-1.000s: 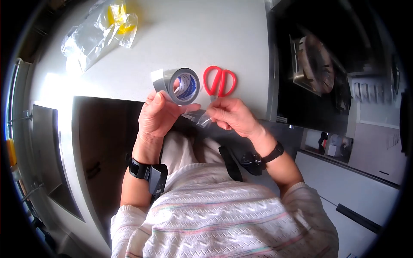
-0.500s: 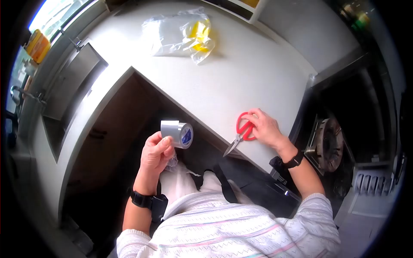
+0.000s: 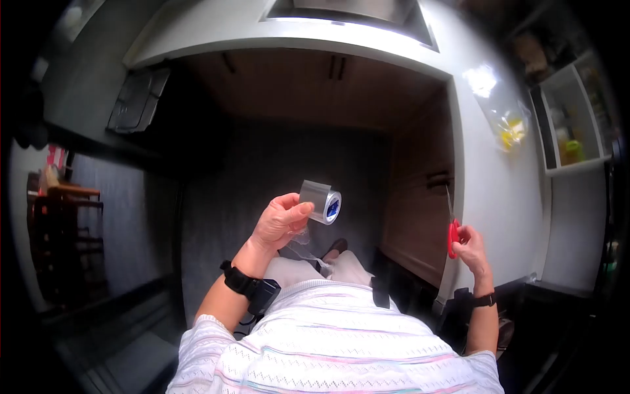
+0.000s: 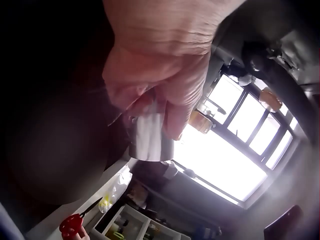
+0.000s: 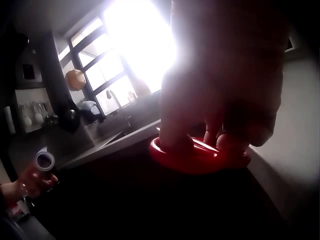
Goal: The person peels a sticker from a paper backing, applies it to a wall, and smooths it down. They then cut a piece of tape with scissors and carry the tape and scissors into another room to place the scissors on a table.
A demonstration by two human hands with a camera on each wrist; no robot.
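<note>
Out over the floor, my left hand grips a roll of silver tape between thumb and fingers. A loose flap of tape stands off the roll, and blue print shows inside its core. Thin clear plastic film dangles below that hand. At the right, my right hand holds scissors by their red handles, blades pointing away from me beside the counter edge. Close up in the right wrist view, the fingers wrap the red handles. The left wrist view shows the tape roll under the thumb.
A white counter runs along the right and across the far side, with a sink set in it. On it lies a clear plastic bag with something yellow inside. Brown cabinet doors stand below; a wooden chair is at left.
The right hand has let go of the plastic film and picked the scissors up off the counter. The view has swung left, away from the counter, with the tape roll still in the left hand.
</note>
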